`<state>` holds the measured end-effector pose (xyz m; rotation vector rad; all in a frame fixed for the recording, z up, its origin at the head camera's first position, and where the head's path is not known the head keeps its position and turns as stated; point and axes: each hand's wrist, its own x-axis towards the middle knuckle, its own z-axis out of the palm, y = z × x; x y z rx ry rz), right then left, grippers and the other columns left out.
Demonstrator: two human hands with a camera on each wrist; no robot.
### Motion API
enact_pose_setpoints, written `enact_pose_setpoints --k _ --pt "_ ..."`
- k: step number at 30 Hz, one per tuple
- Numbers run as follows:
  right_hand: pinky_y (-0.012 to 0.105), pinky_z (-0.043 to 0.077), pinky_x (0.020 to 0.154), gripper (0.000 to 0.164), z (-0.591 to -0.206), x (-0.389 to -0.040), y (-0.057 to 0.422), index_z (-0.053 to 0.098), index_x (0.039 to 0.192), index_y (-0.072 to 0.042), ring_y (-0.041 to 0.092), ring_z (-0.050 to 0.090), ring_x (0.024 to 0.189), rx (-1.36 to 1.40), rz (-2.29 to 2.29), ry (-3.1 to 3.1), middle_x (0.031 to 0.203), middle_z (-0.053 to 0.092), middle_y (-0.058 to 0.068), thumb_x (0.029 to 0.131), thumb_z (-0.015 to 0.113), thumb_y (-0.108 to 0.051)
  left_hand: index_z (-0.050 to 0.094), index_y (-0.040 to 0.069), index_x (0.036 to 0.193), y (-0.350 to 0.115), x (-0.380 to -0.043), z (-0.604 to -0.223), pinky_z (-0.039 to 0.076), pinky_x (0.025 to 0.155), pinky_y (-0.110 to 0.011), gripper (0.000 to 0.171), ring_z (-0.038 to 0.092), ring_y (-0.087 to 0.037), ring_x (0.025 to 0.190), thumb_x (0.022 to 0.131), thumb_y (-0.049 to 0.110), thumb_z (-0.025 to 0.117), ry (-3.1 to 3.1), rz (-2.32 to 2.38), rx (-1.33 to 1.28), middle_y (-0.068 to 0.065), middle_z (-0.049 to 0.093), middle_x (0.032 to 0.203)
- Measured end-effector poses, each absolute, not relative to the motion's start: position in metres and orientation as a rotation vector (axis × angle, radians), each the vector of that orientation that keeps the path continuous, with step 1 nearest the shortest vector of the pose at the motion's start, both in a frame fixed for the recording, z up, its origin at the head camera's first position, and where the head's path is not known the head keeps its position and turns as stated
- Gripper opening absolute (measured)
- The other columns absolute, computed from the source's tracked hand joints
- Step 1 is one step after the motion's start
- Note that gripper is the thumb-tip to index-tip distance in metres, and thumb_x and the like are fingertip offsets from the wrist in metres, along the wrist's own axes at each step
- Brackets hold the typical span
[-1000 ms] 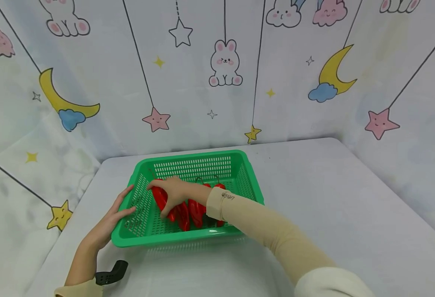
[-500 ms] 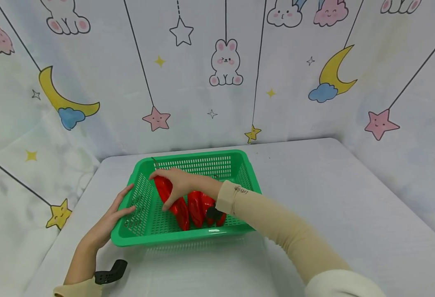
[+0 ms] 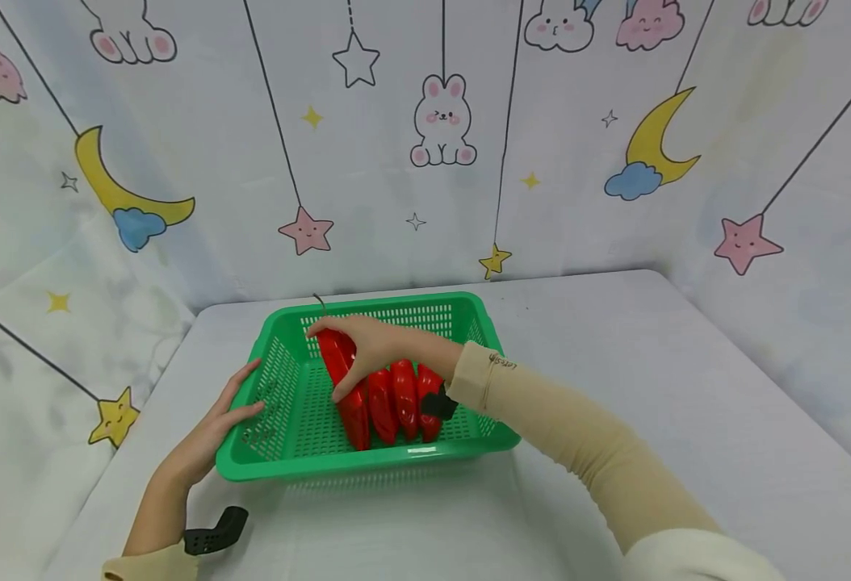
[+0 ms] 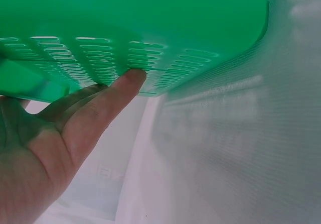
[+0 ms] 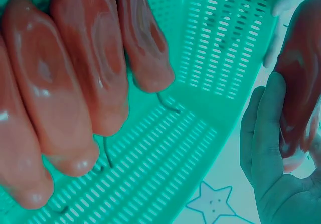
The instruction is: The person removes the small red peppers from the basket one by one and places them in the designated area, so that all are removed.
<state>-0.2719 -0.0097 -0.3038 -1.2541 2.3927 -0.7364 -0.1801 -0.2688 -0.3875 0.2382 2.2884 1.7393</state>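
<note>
A green slotted plastic basket [image 3: 324, 468] stands on the white table, holding several glossy red chili peppers [image 3: 405, 395] side by side. My left hand [image 3: 203, 440] holds the basket's left side, thumb and a finger over the rim; in the left wrist view other fingers [image 4: 118, 96] lie against the outer wall. Over the basket's left part, my right hand [image 3: 373, 343] grips a red chili pepper [image 5: 303, 68] between thumb and fingers. Its thin dark stem points toward the far rim. Part of this pepper is hidden behind the hand in the head view.
The white tabletop [image 3: 614, 363] extends to the right of the basket. A white cloth printed with moons, stars and rabbits [image 3: 443, 121] hangs behind and at the sides. A black device [image 3: 216, 530] sits at the left wrist.
The right hand has risen and shifted right and away from the body, lifting its chili pepper off the basket floor. The left hand and basket have hardly moved.
</note>
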Motion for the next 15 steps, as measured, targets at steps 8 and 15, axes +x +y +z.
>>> enact_pose_setpoints --k 8,15 --pt "0.021 0.047 0.071 0.082 -0.298 -0.268 0.011 0.036 0.136 -0.018 0.013 0.042 0.108 -1.231 -0.790 2.370 0.122 0.046 0.000 0.068 0.081 -0.028 -0.001 0.033 0.147 -0.268 -0.180 -0.389 0.047 0.075 -0.036 0.066 0.033 -0.041 0.115 0.097 0.025 0.042 2.275 1.752 0.248 -0.017 -0.005 0.147" --pt "0.023 0.047 0.074 0.081 -0.290 -0.264 0.030 0.036 0.136 -0.019 0.012 0.044 0.107 -1.235 -0.833 2.345 0.122 0.046 -0.002 0.069 0.080 -0.024 -0.001 0.034 0.147 -0.269 -0.180 -0.391 0.046 0.076 -0.036 0.066 0.029 -0.043 0.118 0.097 0.025 0.042 2.277 1.756 0.253 -0.017 -0.005 0.146"
